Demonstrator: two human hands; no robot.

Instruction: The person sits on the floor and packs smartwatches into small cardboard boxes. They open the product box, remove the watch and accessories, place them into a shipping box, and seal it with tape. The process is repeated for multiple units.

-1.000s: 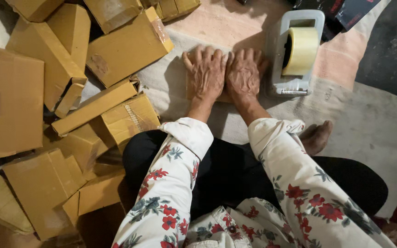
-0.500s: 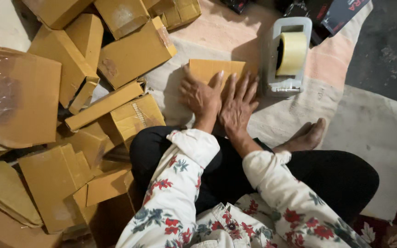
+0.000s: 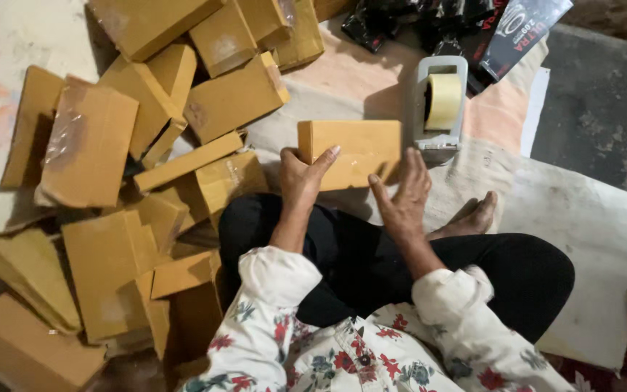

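Note:
A flat tan cardboard box (image 3: 353, 149) is lifted just above the cloth in front of my crossed legs. My left hand (image 3: 300, 178) grips its lower left corner, thumb over the front face. My right hand (image 3: 403, 194) hovers beside the box's lower right edge with its fingers spread and nothing in it. A grey tape dispenser with a pale yellow roll (image 3: 440, 101) stands just right of the box.
Several tan cardboard boxes (image 3: 88, 149) lie piled across the floor on the left. Black packets (image 3: 429, 18) sit at the top. My bare foot (image 3: 473, 214) rests on a light cloth (image 3: 582, 239) to the right.
Both hands were pressed flat on the box on the cloth. Now the left hand has taken the box by a corner and raised it, and the right hand has come off it.

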